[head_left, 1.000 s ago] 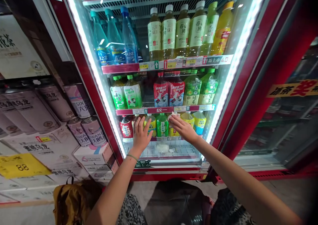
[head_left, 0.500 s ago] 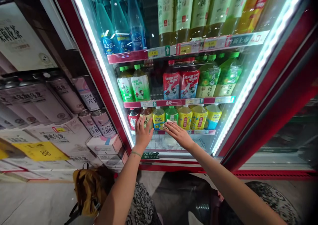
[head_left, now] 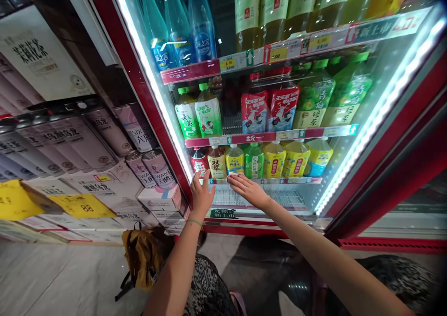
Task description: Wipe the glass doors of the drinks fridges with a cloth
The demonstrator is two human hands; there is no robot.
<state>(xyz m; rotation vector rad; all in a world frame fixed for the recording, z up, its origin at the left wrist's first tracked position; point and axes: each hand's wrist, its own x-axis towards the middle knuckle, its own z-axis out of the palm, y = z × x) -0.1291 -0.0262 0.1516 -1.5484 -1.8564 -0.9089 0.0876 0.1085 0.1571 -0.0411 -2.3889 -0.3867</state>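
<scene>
I face a lit drinks cooler with a glass door (head_left: 352, 162). My left hand (head_left: 201, 194) lies flat on the glass low down, fingers spread, holding nothing. Just to its right, my right hand (head_left: 249, 191) presses flat on the glass with a bit of white cloth (head_left: 232, 178) showing at its fingertips. Both hands sit below a row of small bottles (head_left: 272, 160) with yellow, green and red labels. The wire bottom shelf (head_left: 286, 197) lies behind the hands.
Upper shelves hold green and red tea bottles (head_left: 279, 109) and blue water bottles (head_left: 178, 36). The red door frame (head_left: 391, 167) runs down the right. Stacked cans (head_left: 150, 167), boxes and a yellow price tag (head_left: 82, 205) stand left. A yellow bag (head_left: 145, 258) lies on the floor.
Both hands have slid down the glass, from in front of the small bottles to below them. My view has moved closer and lower, and the right hand has drifted left.
</scene>
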